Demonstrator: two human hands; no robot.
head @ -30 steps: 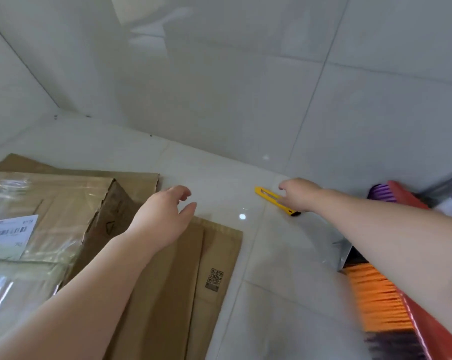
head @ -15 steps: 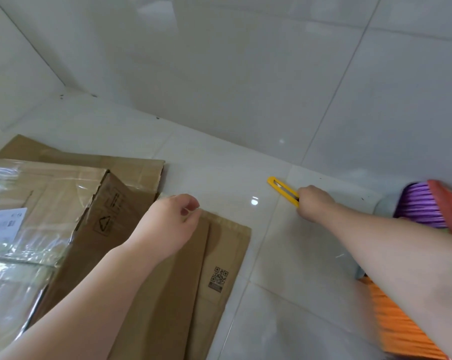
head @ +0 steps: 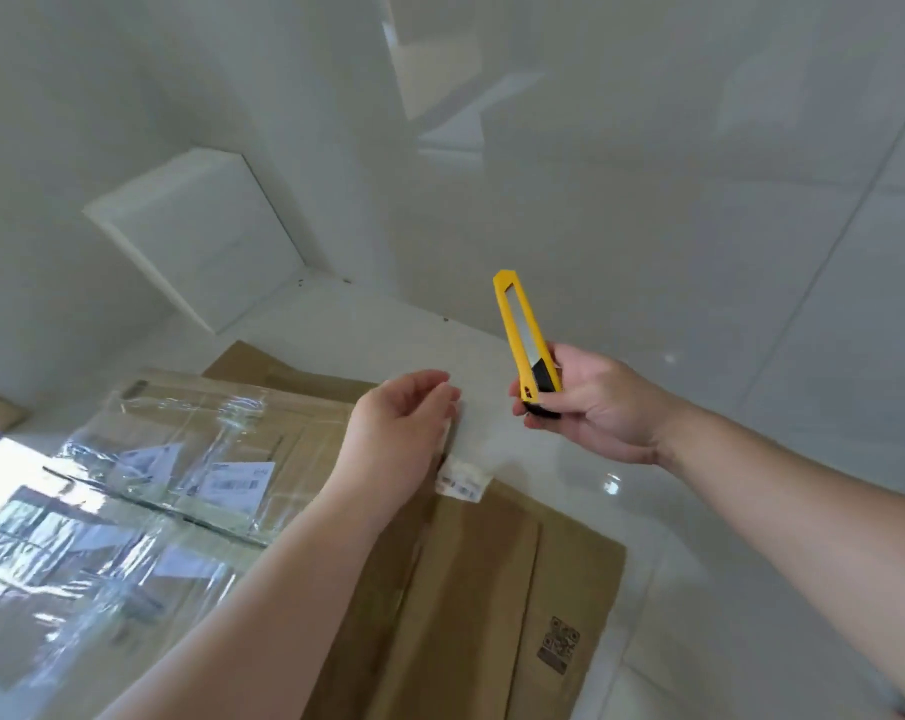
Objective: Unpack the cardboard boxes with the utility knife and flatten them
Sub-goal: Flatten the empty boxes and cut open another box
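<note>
utility knife (head: 527,339) is up off the floor, held in the right hand (head: 593,407) over the white tiled floor (head: 699,589), just right of the cardboard pile. the fingers are wrapped round the black slider end and the yellow body points up and away toward the far wall. can't tell if any blade is out, the tip looks bare yellow to me. my guess is it's held upright like that so the thumb can work the slider before cutting.

left hand (head: 401,433) hangs over the far edge of the flattened cardboard (head: 492,589), fingers loosely curled and close together, gripping nothing i can make out. whether it actually touches the cardboard under it, hard to say. there's a small white label (head: 463,483) stuck at that edge just below the hand.

on the left sits the taped box (head: 180,485), covered in shiny clear tape with shipping labels under it, looks unopened. probably that's next for the knife, and the left hand is in a good spot to steady things.
</note>
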